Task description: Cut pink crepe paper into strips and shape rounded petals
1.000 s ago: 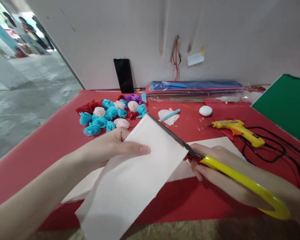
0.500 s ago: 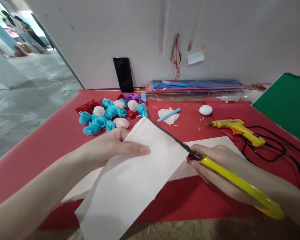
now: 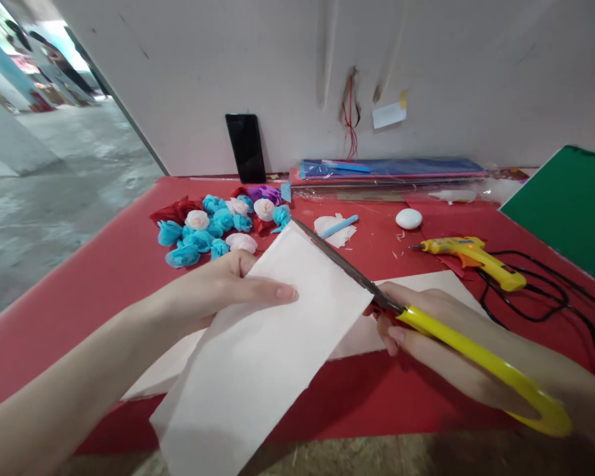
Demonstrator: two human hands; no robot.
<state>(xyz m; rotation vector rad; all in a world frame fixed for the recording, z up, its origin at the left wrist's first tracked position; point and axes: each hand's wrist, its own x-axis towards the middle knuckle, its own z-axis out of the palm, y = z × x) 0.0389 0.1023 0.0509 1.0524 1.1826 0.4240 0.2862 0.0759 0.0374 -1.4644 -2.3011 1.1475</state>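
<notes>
A white sheet of paper [image 3: 262,357] is pinched in my left hand [image 3: 238,284], the thumb lying on top and the fingers hidden beneath. My right hand [image 3: 421,317] grips scissors [image 3: 476,360] with yellow handles and dark blades. The blades run along the paper's upper right edge, their tips near its top corner. Part of my right hand's grip is hidden behind the yellow handle. Another pale sheet [image 3: 426,283] lies flat on the red table under both hands.
Blue, white and red paper flowers [image 3: 213,228] cluster at the left. A blue pen [image 3: 340,226] lies on a paper scrap. Rightward are a white egg-shaped object [image 3: 408,219], a yellow glue gun [image 3: 476,258] with black cord and a green board [image 3: 570,205]. A phone [image 3: 246,149] leans on the wall.
The scissor blades have shifted slightly up, and the yellow handle has swung a little outward. Fingers of my right hand have moved apart somewhat. My left hand stays nearly still on the paper.
</notes>
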